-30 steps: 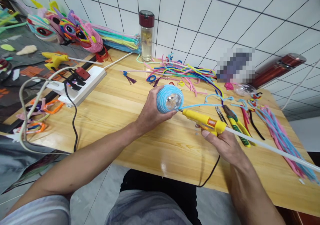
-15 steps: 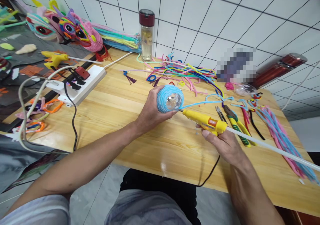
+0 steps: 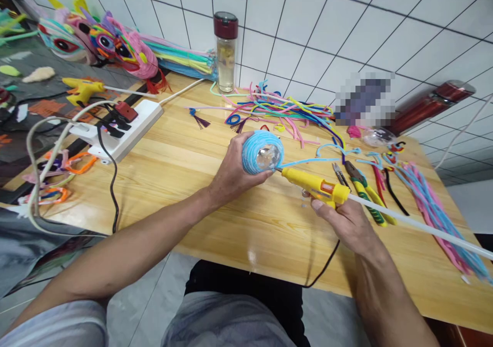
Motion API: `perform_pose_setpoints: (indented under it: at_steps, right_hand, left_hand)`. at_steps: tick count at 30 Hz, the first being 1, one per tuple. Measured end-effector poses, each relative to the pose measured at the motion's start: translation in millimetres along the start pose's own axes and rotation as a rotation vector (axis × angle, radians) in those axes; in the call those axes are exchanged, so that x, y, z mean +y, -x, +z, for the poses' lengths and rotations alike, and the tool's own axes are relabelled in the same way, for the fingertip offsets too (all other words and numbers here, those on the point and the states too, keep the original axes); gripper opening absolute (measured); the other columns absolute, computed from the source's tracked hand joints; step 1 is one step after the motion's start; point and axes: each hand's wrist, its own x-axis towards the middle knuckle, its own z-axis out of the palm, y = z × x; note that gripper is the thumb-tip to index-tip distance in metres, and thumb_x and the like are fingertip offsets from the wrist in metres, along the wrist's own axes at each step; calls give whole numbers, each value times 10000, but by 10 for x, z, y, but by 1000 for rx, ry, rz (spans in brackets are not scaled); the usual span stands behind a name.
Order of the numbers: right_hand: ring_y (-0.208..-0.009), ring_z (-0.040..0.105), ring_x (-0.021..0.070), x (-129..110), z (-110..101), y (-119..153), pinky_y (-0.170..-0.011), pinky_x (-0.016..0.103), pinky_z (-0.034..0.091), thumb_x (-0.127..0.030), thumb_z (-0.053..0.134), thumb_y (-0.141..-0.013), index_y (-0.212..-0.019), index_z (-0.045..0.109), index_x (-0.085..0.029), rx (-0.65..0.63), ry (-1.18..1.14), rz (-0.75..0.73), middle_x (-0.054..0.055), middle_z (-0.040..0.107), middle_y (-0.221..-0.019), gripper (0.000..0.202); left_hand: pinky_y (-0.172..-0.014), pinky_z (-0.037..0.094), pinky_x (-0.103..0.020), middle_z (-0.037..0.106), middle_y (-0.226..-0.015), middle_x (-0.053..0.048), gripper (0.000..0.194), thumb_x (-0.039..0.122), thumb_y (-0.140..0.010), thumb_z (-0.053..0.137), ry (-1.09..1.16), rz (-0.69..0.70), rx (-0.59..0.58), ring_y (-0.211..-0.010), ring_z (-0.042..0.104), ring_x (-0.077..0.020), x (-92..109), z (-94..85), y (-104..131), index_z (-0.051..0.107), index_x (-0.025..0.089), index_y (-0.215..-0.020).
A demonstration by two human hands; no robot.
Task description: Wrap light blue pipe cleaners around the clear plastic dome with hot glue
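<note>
— Listing from the hands outward: left hand (image 3: 235, 165)?

— One, curled round a clear ball (image 3: 268, 156) wound with light-blue fuzzy cord, thumb beneath, fingers behind and partly hidden. Ball located mid-scene, above the wooden table (image 3: 215, 234).

— Right hand (image 3: 348, 224)?

— One, closed round the grip of a yellow glue gun (image 3: 314, 184), nozzle at the ball's lower right edge; whether it touches, cannot tell. Trigger finger partly hidden. Item, white glue stick (image 3: 416, 225), projecting from the gun's back to the right.

— Attached to the ball?

— One blue strand (image 3: 308, 160), running right, above the gun.

— Right of these?

— Small snips (image 3: 339, 175), one; pliers (image 3: 364, 193), green and yellow handles, one, just beside. Farther right, a bundle of pink and blue stems (image 3: 442, 224).

— Far side?

— Mixed coloured stems (image 3: 285, 108), one heap; lidded glass bottle (image 3: 226, 54), one, near the tiled wall; red flask (image 3: 433, 105), one, far right, tilted.

— Left?

— White power strip (image 3: 133, 131), plugs inserted; second glue gun (image 3: 82, 89), yellow; colourful fuzzy heads (image 3: 134, 54), grouped at far left.
</note>
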Motion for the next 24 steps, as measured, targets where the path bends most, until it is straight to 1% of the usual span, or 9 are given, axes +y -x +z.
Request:
perform_pose_setpoints:
  at_steps: [4,7,10,14,18,24]
  right_hand:
    - [-855,806,275,-8,2,0,-731,359,641,-531,590,-1043,-1123,826,-223,10,10,-15,73,851,-995,396]
    - [-836,807,271,-3,4,4,-721,357,639,-523,593,-1044,-1105,826,-228,6,10,-21,68,852,-979,381]
    - [-866,810,276,0,4,5,-754,367,645,-515,598,-1043,-1095,820,-224,11,-3,-39,72,852,-998,370]
    - [-904,807,280,-3,1,6,-795,376,645,-506,614,-1038,-1129,810,-219,26,-9,-53,75,847,-1024,359]
    - [-841,792,264,-13,0,4,-734,352,629,-492,606,-1044,-1128,811,-222,1,-10,-49,69,840,-980,350]
    - [-766,766,261,-8,3,4,-683,351,613,-524,587,-1041,-1126,815,-218,-9,7,2,71,827,-924,391]
  left_hand:
    - [-1249,483,-541,543,-1520,-159,971,494,-769,922,-15,8,-3,-1454,558,-353,2,-3,2,364,252,-1526]
    - [-1248,484,-547,545,-1523,-158,976,509,-769,922,-22,7,1,-1455,557,-354,1,-6,2,364,260,-1530]
    - [-1244,488,-546,549,-1523,-158,981,522,-769,921,-22,11,0,-1453,561,-355,3,-8,0,361,262,-1530]
    - [-1247,486,-542,540,-1533,-162,965,511,-782,913,-27,2,1,-1453,563,-352,9,-12,-4,358,257,-1529]
    - [-1250,484,-548,537,-1534,-162,968,516,-778,915,-30,2,3,-1457,557,-354,5,-10,-6,358,257,-1527]
    - [-1247,486,-551,532,-1533,-166,990,511,-765,927,-23,5,0,-1457,556,-355,-4,4,-2,355,253,-1530]
